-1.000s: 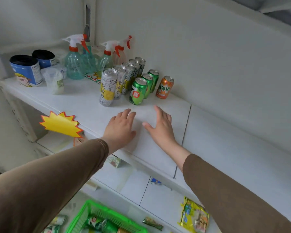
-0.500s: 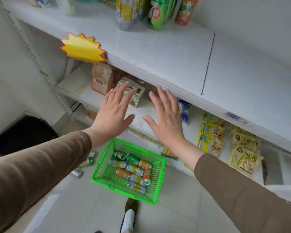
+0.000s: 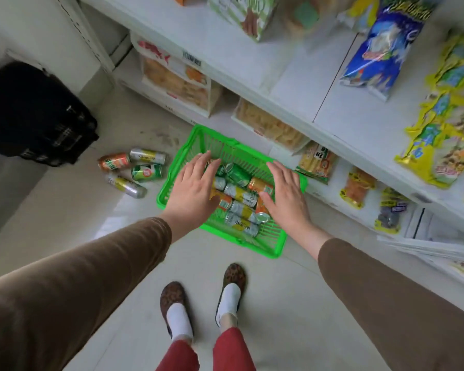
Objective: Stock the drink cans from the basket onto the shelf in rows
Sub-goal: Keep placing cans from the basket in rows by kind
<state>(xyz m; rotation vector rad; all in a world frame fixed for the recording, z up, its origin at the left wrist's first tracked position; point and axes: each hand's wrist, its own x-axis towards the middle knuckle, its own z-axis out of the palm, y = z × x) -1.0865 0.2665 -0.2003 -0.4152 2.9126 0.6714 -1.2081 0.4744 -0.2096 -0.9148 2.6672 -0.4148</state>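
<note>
Nearest the camera, two feet in leopard-print slippers and white socks (image 3: pixel 229 293) stand on the pale tiled floor (image 3: pixel 78 210). Just beyond them two arms in brown sleeves reach down and forward. The left hand (image 3: pixel 192 190) is spread wide, palm down, holding nothing, over the near left part of a bright green plastic slatted basket (image 3: pixel 268 242). The right hand (image 3: pixel 285 195) is likewise flat, fingers apart and empty, over the basket's right side. Whether either hand touches a can cannot be told.

Between the hands the basket holds a loose heap of aluminium drink cans (image 3: pixel 240 196) lying on their sides: silver-and-yellow, green, and orange ones. The step in hand looks like the reach for the next cans. It would go best if each hand closed round the body of one top-lying can, taken across its width, rather than one wedged under its neighbours, since round cans roll and shift when one is pulled out.

To the left of the basket, four more loose cans on the floor (image 3: pixel 134 170) lie near one another. Farther left sits a black fabric bag (image 3: pixel 32 113).

Beyond and to the right rise white metal shelves (image 3: pixel 292 84) carrying snack packets: a blue crisp bag (image 3: pixel 383 46) and yellow packets (image 3: pixel 439 145). The upper shelf meant for the cans is out of view.
</note>
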